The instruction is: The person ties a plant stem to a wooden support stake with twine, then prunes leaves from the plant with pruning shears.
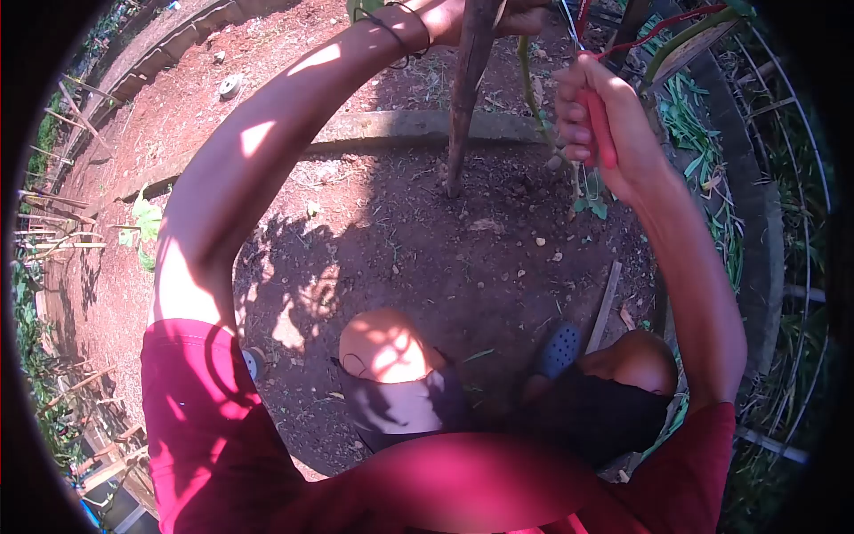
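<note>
My right hand (605, 125) is closed around the red handles of a pair of scissors (600, 133), whose slim metal blades point up to the top edge. Just left of it, my left hand (520, 18) reaches behind an upright wooden stake (471, 80). Its fingers look curled, but the stake and the frame edge hide part of them, and I cannot make out what is in them. A green plant stem (528, 76) hangs between the stake and my right hand. Red string (663, 37) stretches from near the scissors toward a thicker green stem (689, 40).
A low curved border (400, 127) crosses the soil behind the stake. Cut green leaves (698, 133) lie along the right edging. A wooden strip (607, 303) lies near my clog (560, 347). Stick fencing (67, 236) stands at far left.
</note>
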Motion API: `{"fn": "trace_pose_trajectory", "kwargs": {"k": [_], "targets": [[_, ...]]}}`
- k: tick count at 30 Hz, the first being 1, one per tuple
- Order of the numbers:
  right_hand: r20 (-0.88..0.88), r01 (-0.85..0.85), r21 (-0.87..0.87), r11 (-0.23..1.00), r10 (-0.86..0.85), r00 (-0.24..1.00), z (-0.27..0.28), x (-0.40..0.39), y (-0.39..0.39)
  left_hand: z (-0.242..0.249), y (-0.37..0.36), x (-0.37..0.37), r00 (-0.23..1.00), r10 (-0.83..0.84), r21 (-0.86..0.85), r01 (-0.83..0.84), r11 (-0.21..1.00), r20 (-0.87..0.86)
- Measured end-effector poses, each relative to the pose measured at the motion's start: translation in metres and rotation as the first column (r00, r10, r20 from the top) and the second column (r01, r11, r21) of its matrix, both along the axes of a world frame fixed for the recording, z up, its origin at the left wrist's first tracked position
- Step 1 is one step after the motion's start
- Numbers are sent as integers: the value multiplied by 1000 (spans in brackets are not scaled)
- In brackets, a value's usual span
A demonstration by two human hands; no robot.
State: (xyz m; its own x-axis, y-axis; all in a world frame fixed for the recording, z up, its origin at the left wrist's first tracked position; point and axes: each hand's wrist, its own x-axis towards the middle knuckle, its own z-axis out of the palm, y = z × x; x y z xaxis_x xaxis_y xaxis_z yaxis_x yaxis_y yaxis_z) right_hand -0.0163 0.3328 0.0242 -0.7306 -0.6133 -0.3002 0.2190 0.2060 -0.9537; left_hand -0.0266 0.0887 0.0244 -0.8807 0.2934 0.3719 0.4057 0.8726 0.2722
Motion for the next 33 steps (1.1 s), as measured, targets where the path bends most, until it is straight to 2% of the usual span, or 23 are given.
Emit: {"fn": "trace_pose_trajectory", "kwargs": {"k": [1,3,4,5,7,8,9,11,12,13,15,16,17,18,20,21,22,24,25,27,30,32,33], "targets": [[12,-40,-21,999,41,999,6,-10,-9,-1,0,2,1000,-4,-1,4,1000,6],[12,-76,-44,996,76,997,10,-16,-20,2,-1,0,994,-113,193,108,975,13],[18,-54,-26,998,54,998,6,-12,-26,8,-6,-3,996,-54,-128,45,991,-64],[24,-30,-7,1000,30,999,1,-12,-29,-10,-9,-12,996,-55,-126,47,991,-63],[-69,-51,38,998,53,996,-7,-27,-21,-35,-5,-19,931,-158,219,238,946,-328],[-174,-70,97,993,86,981,-8,-30,-17,-22,-7,-9,959,-246,267,276,923,-139],[-274,-82,158,984,123,954,-10,-31,-15,-21,-4,-9,959,-246,271,276,922,-138],[-264,-54,126,991,86,961,-6,-21,-16,-24,-5,-20,968,-250,358,242,902,-23],[-258,-29,89,996,51,965,-2,-16,-16,-8,-1,-5,970,-194,384,125,915,147],[-259,-33,91,995,56,964,1,-10,-13,-22,-3,-12,961,-203,301,252,920,-187],[-114,-16,107,994,29,993,5,4,1,0,2,4,996,-85,190,81,978,14],[-47,-5,89,996,9,999,8,10,8,-7,1,-4,995,-89,198,96,975,-44],[23,-7,61,998,5,1000,12,14,14,-13,-1,-7,975,28,52,-17,999,-221],[36,35,42,998,-36,999,20,16,12,-21,-5,-11,840,-144,57,202,978,-523],[84,16,-21,1000,-15,996,21,6,11,-29,-12,-15,948,-27,63,50,997,-317],[102,77,-51,996,-72,992,19,8,2,-40,-14,-32,955,-84,189,142,972,-286],[153,17,-73,997,-6,988,7,-12,1,-38,-18,-26,864,-121,-103,81,991,-489],[112,-20,-71,997,28,993,-7,-37,-5,-13,-48,35,898,-47,-176,-34,984,-438],[122,-66,-91,994,77,990,-13,-37,-12,-11,-49,28,908,-20,-189,-66,980,-418],[23,82,-73,994,-81,996,-17,-39,-15,-5,-42,44,916,11,-198,-98,975,-400],[97,-34,-91,995,43,994,-31,-70,-5,0,-35,100,921,26,-177,-102,979,-388],[60,-56,-98,994,62,996,-34,-81,-6,-11,-26,76,927,30,-155,-95,983,-374],[31,-69,-113,991,73,997,-37,-85,-8,-5,-28,98,931,30,-147,-89,985,-363]]}}
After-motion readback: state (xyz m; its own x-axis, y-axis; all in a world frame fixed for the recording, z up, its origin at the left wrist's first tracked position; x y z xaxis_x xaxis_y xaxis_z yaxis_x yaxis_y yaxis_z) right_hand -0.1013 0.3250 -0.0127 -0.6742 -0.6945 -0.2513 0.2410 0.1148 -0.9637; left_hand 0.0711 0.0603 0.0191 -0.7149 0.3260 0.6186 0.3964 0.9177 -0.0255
